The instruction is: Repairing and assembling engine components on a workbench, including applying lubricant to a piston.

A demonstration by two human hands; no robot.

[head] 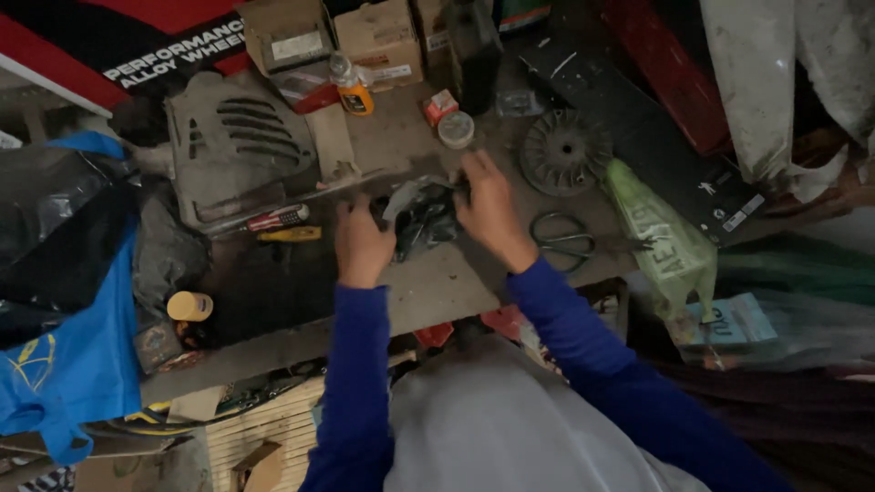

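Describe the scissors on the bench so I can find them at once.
Start at the round finned metal disc on the workbench. Just below it, beside the right hand, lie the scissors. Their two dark loop handles set them apart from the neighbouring green bag.

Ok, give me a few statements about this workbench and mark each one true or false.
1. Both hands, left hand and right hand, are on the dark crumpled bundle. True.
2. The scissors lie to the left of the left hand. False: they lie to the right of the right hand.
3. Two screwdrivers lie left of the left hand. True.
4. The finned metal disc is in the right hand. False: it sits on the bench, untouched.
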